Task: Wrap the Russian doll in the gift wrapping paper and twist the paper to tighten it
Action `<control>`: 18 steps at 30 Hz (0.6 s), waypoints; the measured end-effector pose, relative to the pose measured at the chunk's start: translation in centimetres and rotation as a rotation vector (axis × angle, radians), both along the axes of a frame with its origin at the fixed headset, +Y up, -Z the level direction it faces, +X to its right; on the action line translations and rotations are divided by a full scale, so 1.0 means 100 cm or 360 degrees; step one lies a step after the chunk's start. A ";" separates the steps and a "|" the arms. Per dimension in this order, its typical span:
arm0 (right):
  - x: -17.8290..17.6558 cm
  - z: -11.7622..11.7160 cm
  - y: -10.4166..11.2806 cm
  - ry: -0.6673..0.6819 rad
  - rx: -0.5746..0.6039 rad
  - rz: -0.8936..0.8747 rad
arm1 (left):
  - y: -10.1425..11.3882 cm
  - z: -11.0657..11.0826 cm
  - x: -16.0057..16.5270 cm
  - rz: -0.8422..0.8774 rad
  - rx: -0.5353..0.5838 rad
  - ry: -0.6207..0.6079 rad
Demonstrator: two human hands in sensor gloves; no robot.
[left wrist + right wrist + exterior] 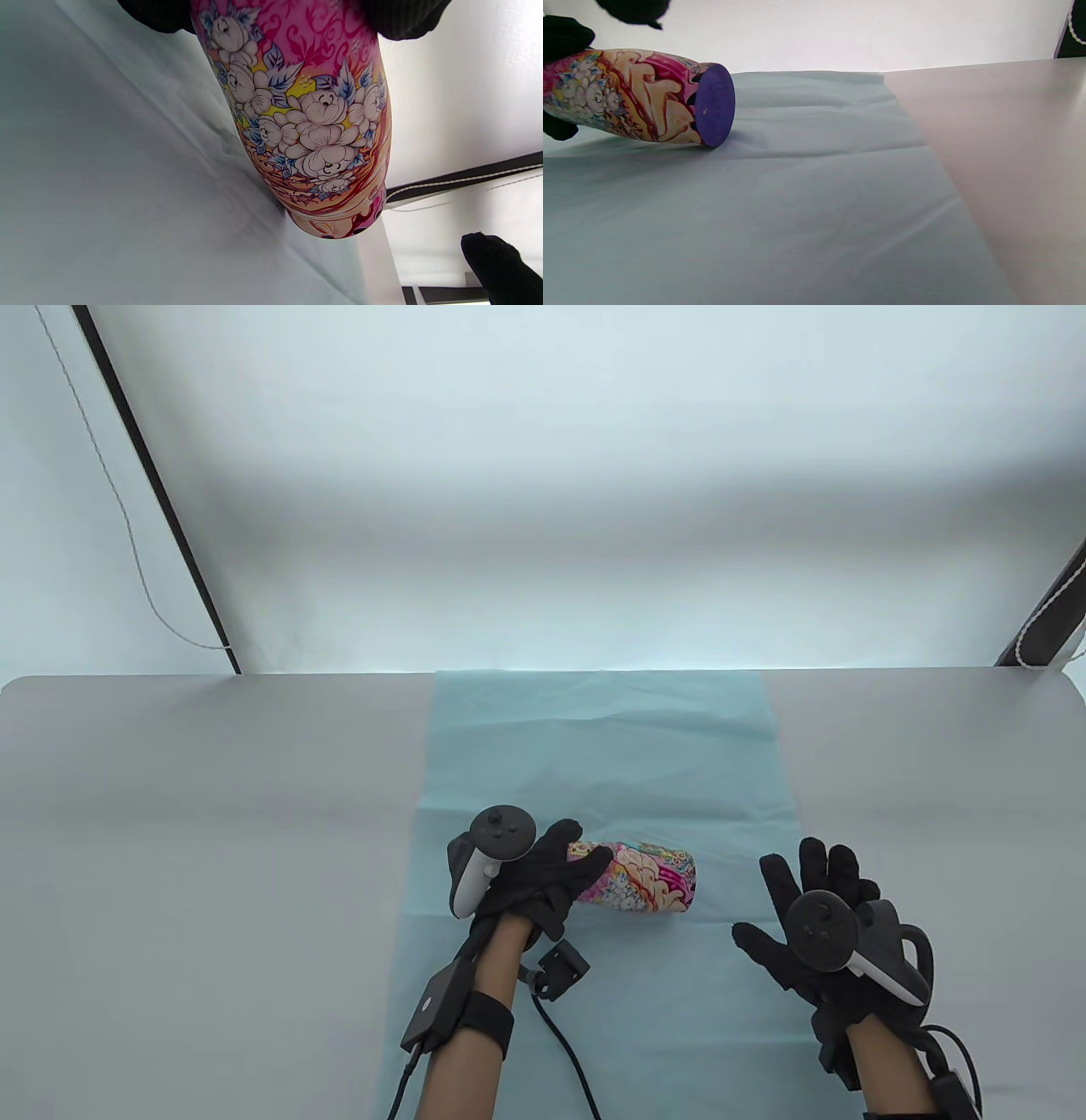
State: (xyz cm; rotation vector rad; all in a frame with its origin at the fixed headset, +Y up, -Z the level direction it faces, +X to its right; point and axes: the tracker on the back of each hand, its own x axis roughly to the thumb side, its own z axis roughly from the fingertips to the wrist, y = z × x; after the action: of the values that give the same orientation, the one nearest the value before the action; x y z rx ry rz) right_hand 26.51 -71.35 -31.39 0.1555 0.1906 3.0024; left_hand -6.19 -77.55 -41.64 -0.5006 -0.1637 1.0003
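The upper end of the Russian doll is hidden under the left hand, whose gloved fingers curl round it and grip it; only the flowered body and the flat purple base, seen from the right wrist view, are plain to see. The doll lies on its side on the pale blue wrapping paper, base pointing toward the right hand, near the paper's near half. That right hand hovers well apart from the doll, fingers spread and straight, holding nothing; whether it touches the paper I cannot tell. The paper runs as a long strip from the desk's far edge to the near one, where it is cut off by the frame. Bare grey desk lies wide on both sides of the strip
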 end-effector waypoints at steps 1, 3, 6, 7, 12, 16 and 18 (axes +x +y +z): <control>-0.001 0.000 0.000 0.0006 -0.0004 -0.0002 | -0.002 0.001 -0.002 -0.0015 -0.0021 -0.0001; -0.002 0.001 0.000 0.0017 -0.0005 -0.0003 | -0.004 0.002 -0.003 -0.0040 -0.0058 0.0018; -0.002 0.001 0.000 0.0024 0.0003 -0.0003 | -0.001 0.003 -0.003 -0.0104 -0.0025 0.0081; -0.002 0.001 -0.001 0.0026 0.0002 0.0000 | -0.001 0.003 -0.002 -0.0142 -0.0016 0.0103; -0.002 -0.001 -0.005 0.0024 -0.0029 0.0022 | 0.000 0.004 -0.001 -0.0210 -0.0025 0.0154; -0.002 -0.002 -0.008 0.0026 -0.0044 0.0041 | 0.004 0.007 -0.003 -0.0237 -0.0036 0.0223; -0.002 -0.001 -0.008 0.0021 -0.0047 0.0042 | 0.010 0.008 -0.004 -0.0253 0.0035 0.0252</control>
State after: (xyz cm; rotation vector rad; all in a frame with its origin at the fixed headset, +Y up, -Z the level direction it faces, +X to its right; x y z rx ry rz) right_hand 26.28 -72.18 -31.49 0.1708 0.2396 3.0238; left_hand -6.62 -76.52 -40.81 -0.4060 0.0069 0.8773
